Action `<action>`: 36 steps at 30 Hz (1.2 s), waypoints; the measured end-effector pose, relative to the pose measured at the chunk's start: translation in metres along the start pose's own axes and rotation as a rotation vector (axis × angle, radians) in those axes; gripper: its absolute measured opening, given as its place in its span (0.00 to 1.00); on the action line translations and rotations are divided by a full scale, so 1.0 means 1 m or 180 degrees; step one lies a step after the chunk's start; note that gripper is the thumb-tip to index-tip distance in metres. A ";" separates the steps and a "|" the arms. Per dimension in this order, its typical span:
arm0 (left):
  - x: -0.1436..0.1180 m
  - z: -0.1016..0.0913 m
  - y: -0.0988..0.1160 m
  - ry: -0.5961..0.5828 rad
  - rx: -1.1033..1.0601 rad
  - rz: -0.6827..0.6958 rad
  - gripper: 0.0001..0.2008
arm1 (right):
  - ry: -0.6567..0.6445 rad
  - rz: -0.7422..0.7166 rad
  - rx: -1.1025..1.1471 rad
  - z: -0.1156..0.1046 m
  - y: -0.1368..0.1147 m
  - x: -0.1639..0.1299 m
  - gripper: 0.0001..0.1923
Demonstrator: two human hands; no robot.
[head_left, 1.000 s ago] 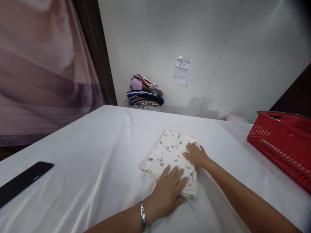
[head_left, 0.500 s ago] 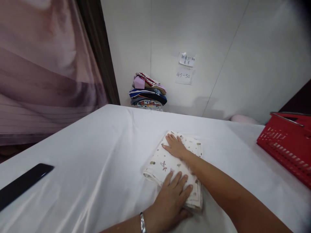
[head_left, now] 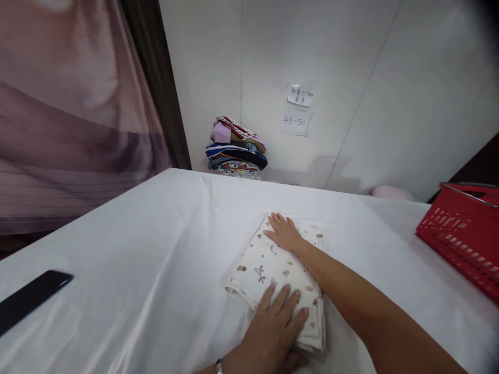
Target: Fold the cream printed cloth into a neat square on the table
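Observation:
A folded white cloth (head_left: 249,254) with small printed motifs lies at an angle on the white-covered table. My right hand (head_left: 285,235) rests flat on its far part, fingers spread. Nearer to me, my left hand (head_left: 273,324), with a silver bracelet at the wrist, lies palm down on the near edge of the cloth. Its fingers are apart on top, while the thumb sits low by the edge, partly hidden. Neither hand grips anything.
A red plastic basket (head_left: 460,239) stands at the right. A dark flat object (head_left: 33,296) lies at the left. Behind the table edge rises a pile of folded fabrics (head_left: 237,148) against the wall (head_left: 351,62), which bears paper notes (head_left: 295,122). A pinkish curtain (head_left: 70,130) hangs left.
Both hands stay flat on the cloth, with only slight shifts. My left hand sits a little lower in the view. The camera view has moved slightly.

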State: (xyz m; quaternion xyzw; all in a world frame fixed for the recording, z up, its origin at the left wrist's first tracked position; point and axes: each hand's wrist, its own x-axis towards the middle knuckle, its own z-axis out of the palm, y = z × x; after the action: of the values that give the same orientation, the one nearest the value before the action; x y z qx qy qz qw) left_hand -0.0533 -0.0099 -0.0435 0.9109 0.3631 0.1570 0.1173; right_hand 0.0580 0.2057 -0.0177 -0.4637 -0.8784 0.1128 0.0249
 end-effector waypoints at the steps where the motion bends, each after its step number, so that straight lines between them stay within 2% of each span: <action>1: 0.000 0.002 -0.001 -0.0011 0.0009 0.0011 0.37 | -0.0008 0.0009 0.0031 -0.001 -0.001 0.001 0.40; 4: 0.000 0.006 -0.004 -0.0004 0.0076 0.0043 0.36 | -0.0169 -0.0014 0.0213 -0.011 0.002 0.003 0.39; 6: 0.000 0.007 -0.004 0.0056 0.0144 0.0035 0.34 | -0.0195 0.0036 0.0332 -0.021 0.013 0.000 0.38; 12: 0.000 0.004 0.000 0.0206 0.0374 0.0024 0.28 | -0.0123 0.0859 0.0118 -0.039 0.072 -0.033 0.33; 16: 0.001 -0.001 0.004 0.0254 0.0457 -0.0007 0.26 | -0.0010 0.1133 -0.0001 -0.035 0.091 -0.060 0.27; 19: 0.000 -0.012 -0.001 0.0278 0.0412 0.0128 0.24 | 0.0088 0.1399 -0.0051 -0.030 0.094 -0.085 0.26; 22: -0.001 -0.025 -0.021 0.0232 0.0369 0.0287 0.22 | 0.0218 0.1806 -0.0105 -0.025 0.097 -0.120 0.28; 26: -0.003 -0.039 -0.058 0.0240 0.0442 -0.0164 0.28 | 0.0398 0.2203 -0.0182 -0.016 0.096 -0.179 0.24; 28: -0.004 -0.041 -0.072 0.0270 0.0355 -0.0341 0.30 | 0.0433 0.2223 -0.0206 -0.010 0.091 -0.207 0.21; 31: -0.005 -0.040 -0.080 0.0377 0.0071 -0.0374 0.33 | 0.0473 0.2151 -0.0186 -0.005 0.081 -0.237 0.20; 34: -0.006 -0.039 -0.076 0.0514 -0.0222 -0.0389 0.32 | 0.0641 0.2021 -0.0116 -0.003 0.071 -0.254 0.22; 36: -0.009 -0.041 -0.070 0.0645 -0.0382 -0.0452 0.29 | 0.0991 0.1748 -0.0076 -0.001 0.065 -0.258 0.22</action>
State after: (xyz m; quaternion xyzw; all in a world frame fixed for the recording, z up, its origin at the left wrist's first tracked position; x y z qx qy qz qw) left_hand -0.1183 0.0369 -0.0307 0.8537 0.4265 0.2610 0.1451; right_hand 0.2574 0.0291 -0.0156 -0.6956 -0.7072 0.0327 0.1222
